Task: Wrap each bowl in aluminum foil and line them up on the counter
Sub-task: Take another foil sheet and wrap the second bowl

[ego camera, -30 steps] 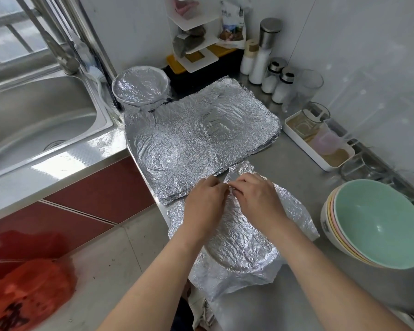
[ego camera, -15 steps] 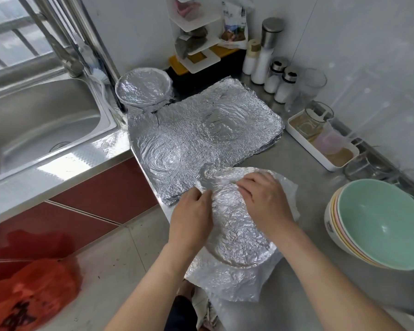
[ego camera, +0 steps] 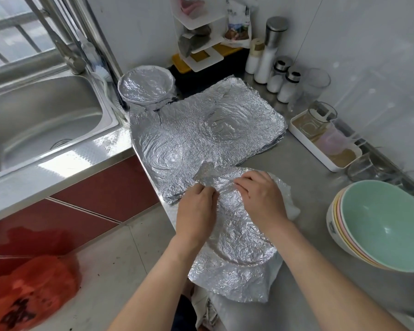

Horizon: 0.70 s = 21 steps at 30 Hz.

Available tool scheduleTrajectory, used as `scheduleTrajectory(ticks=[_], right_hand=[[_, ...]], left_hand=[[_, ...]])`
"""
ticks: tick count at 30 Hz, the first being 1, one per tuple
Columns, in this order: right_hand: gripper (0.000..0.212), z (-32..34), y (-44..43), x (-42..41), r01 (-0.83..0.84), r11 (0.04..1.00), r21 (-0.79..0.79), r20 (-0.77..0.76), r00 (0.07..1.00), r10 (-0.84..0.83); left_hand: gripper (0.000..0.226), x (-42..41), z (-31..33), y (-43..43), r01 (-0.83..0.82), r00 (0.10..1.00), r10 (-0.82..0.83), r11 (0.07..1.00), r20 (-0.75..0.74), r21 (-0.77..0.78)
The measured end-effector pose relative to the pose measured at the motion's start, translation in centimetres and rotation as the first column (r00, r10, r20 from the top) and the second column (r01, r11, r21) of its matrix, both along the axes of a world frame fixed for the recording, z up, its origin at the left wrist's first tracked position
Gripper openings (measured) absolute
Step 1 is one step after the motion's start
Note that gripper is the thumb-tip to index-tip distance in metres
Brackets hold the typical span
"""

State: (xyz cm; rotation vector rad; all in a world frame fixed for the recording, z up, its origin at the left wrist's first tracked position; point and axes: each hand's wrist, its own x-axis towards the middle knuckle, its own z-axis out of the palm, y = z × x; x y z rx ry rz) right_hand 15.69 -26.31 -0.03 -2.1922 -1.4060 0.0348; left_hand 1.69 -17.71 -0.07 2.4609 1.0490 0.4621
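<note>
A bowl under a crumpled foil sheet [ego camera: 237, 237] sits near the counter's front edge; only its round rim shape shows through. My left hand [ego camera: 196, 211] pinches the foil's far flap, which stands up a little. My right hand [ego camera: 263, 197] presses and grips the foil on the bowl's far right side. A finished foil-wrapped bowl [ego camera: 145, 87] stands at the back beside the sink. A stack of bare bowls [ego camera: 382, 225], mint green on top, waits at the right.
A pile of flat foil sheets [ego camera: 208, 132] lies just beyond the bowl. The steel sink [ego camera: 38, 120] is at the left. Spice jars [ego camera: 280, 75], a white tray [ego camera: 320, 149] with glasses and a shelf rack [ego camera: 201, 32] line the back wall. A red bag [ego camera: 31, 292] lies on the floor.
Both hands have pulled the foil's far edge back over the bowl towards me. The flap that lay flat now stands folded up between the hands.
</note>
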Motion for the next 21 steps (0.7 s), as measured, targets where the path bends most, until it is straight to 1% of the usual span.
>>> scheduleTrajectory(ticks=[4,7,9,12,15,18,21], right_hand=[[0.012,0.0,0.3,-0.1,-0.035,0.999,0.04,-0.023,0.999,0.035],[0.01,0.0,0.6,0.0,-0.078,0.996,0.043,-0.018,0.997,0.079],[0.011,0.1,0.7,-0.1,-0.108,0.993,0.035,-0.021,0.994,0.109],[0.015,0.5,0.3,0.2,-0.066,0.998,0.024,-0.033,0.997,0.067],[0.012,1.1,-0.7,0.9,0.004,1.0,-0.003,-0.047,0.999,-0.004],[0.013,1.1,-1.1,1.1,-0.001,0.999,-0.049,-0.09,0.996,-0.003],[0.006,1.0,-0.5,1.1,-0.01,0.997,-0.082,-0.112,0.994,0.0]], left_hand=[[0.015,-0.3,0.2,-0.3,-0.008,0.999,0.01,0.999,-0.047,0.032],[0.006,0.0,0.6,-0.3,0.019,1.0,-0.018,0.997,-0.005,0.072],[0.008,0.9,0.7,-0.1,0.052,0.998,-0.055,0.995,0.027,0.086],[0.011,2.0,0.5,0.1,0.086,0.995,-0.089,0.993,0.039,0.078],[0.01,2.1,0.3,0.2,0.079,0.995,-0.081,0.996,0.05,0.052],[0.008,2.1,0.4,0.1,0.069,0.996,-0.07,0.997,0.057,0.023],[0.007,2.1,0.4,-0.1,0.065,0.997,-0.065,0.998,0.04,0.007]])
